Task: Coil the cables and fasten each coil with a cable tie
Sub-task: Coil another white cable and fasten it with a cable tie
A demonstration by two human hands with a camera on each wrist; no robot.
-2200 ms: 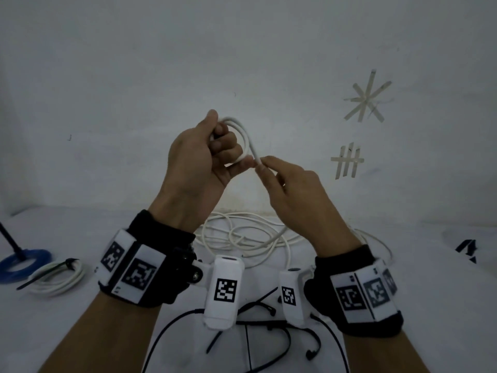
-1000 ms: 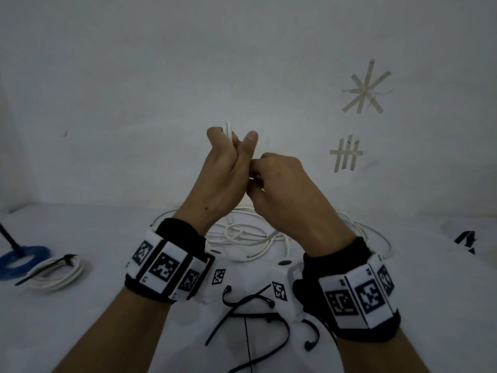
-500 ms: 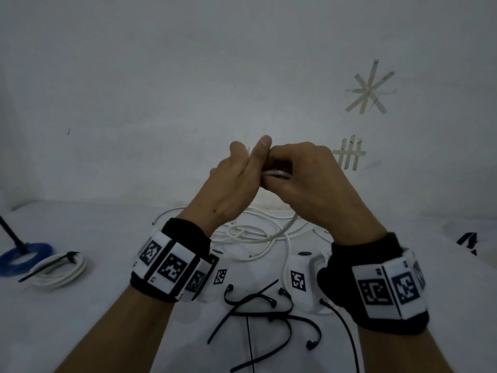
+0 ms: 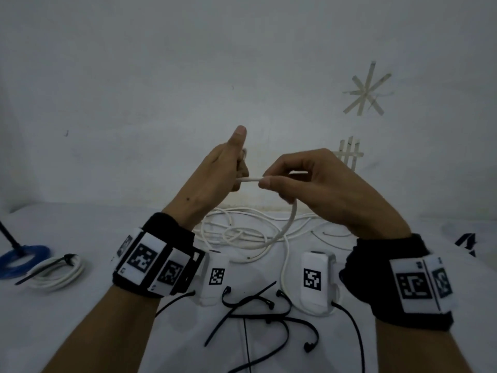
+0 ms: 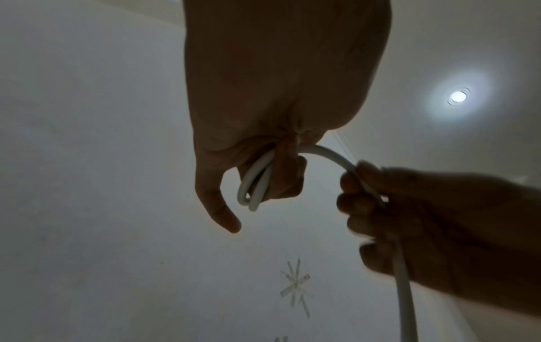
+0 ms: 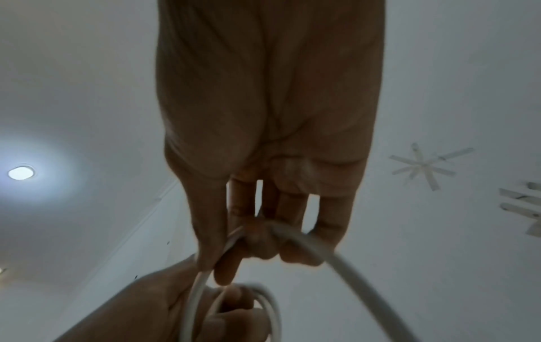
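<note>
my left hand (image 4: pixel 212 179) gripped the white cable (image 4: pixel 248 179); at its three o'clock, my right hand (image 4: pixel 322 189) pinched it.

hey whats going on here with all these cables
A person is coiling a white cable held up above the table. The left hand grips the loops made so far; the right hand pinches the next stretch to feed it in. Most of the cable lies loose on the table. Black cable ties wait in front, and a finished white coil lies tied at the left.
</note>
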